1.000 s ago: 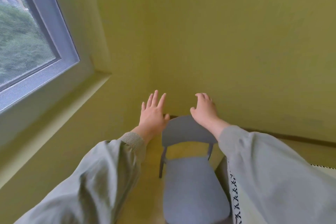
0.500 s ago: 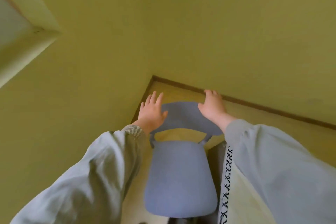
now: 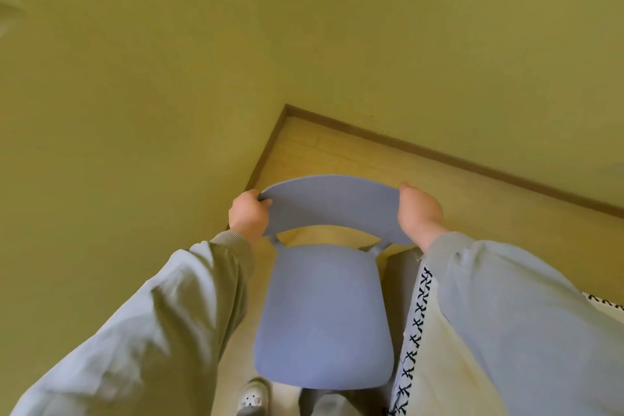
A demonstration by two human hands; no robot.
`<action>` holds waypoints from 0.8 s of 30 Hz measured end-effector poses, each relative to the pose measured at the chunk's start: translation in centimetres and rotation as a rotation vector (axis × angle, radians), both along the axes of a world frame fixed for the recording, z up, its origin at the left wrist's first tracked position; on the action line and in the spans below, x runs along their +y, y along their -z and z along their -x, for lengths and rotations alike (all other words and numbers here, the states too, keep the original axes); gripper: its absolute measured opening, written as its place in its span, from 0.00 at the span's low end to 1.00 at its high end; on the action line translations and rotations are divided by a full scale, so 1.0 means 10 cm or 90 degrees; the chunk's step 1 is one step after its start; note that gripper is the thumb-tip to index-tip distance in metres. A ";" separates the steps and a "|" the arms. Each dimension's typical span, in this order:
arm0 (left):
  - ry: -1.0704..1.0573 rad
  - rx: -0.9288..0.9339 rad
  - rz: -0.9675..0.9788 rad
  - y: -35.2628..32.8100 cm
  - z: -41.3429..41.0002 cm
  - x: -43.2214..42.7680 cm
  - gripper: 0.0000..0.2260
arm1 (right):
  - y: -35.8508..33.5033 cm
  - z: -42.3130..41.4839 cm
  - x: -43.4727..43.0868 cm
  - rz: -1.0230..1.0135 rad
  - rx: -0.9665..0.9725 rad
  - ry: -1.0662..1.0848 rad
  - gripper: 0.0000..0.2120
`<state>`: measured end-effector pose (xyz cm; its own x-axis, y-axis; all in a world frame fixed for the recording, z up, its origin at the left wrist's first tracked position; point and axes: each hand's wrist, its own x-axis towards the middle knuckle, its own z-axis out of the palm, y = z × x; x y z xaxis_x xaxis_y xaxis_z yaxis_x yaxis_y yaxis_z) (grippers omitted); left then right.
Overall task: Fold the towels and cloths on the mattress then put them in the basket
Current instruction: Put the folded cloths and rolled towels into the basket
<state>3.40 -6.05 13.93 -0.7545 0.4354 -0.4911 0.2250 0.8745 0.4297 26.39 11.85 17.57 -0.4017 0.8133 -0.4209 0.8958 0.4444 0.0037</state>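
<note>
Mattress edge (image 3: 435, 382) flanks the blue chair (image 3: 324, 314); left hand (image 3: 248, 214) and right hand (image 3: 418, 209) grip its backrest (image 3: 332, 203).

Mattress (image 3: 439, 375) just right of chair (image 3: 324, 314)

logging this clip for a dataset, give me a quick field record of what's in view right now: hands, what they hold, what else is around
left hand: grips the left end of the chair backrest
right hand: grips the right end of the backrest
chair: blue-grey, seat toward the person, in the room corner
floor: light wood, dark baseboard
mattress: cream edge with black cross trim, right of the chair, partly under the right sleeve
slipper: bottom edge, by the seat
towels, cloths, basket: not in view
</note>
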 end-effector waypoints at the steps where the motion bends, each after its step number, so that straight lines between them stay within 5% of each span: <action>1: -0.004 0.005 -0.001 0.01 -0.01 -0.01 0.10 | 0.01 -0.02 0.03 -0.003 -0.005 0.008 0.13; 24: 0.075 0.084 -0.109 -0.26 1.62 1.70 0.08 | -0.24 1.25 1.38 -0.051 0.064 0.054 0.12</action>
